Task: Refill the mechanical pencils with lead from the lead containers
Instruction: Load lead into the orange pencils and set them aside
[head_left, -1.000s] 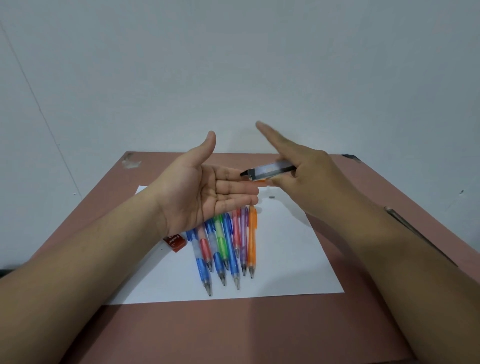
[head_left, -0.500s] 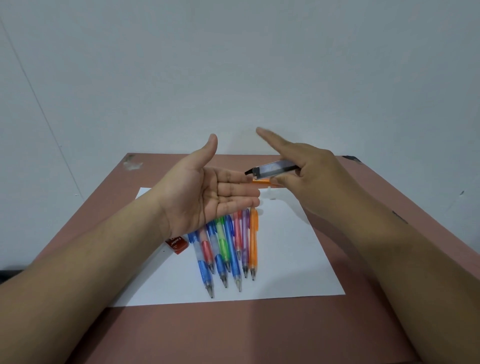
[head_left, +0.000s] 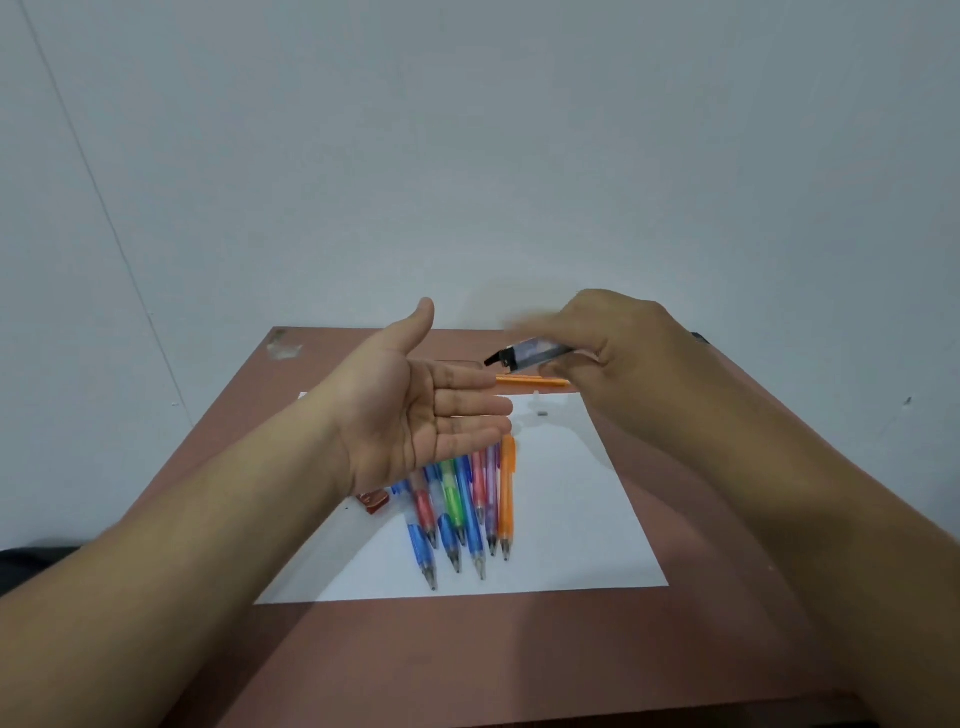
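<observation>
Your left hand (head_left: 415, 410) is held flat and open above the paper (head_left: 571, 509), palm turned up and toward the right, fingers straight and close together, thumb raised. It holds nothing. Its fingertips point toward your right hand.

Your right hand (head_left: 618, 358) is curled round the lead case (head_left: 530, 353), gripping its rear part while the front sticks out to the left. The case is a clear, greyish tube with a black tip, tilted so that tip points down toward your left fingertips, close above them but not touching. The index finger of this hand is blurred, so you cannot tell exactly how it lies.

Under your left hand, the pencils (head_left: 467, 514) lie side by side on the paper in a loose fan, tips pointing toward you. From left to right you see blue, red, green, blue, pink, purple and orange barrels; their upper ends are hidden by your palm. One more orange pencil (head_left: 530, 381) lies crosswise at the far edge of the paper, just below the case and partly behind your right hand.

A small red box (head_left: 373, 500) sits at the left edge of the paper, beside your left wrist. A tiny dark piece (head_left: 543, 413) lies on the paper near the far edge; what it is cannot be made out.

The paper rests on the brown table (head_left: 467, 660), which stands against a pale wall (head_left: 467, 156).
</observation>
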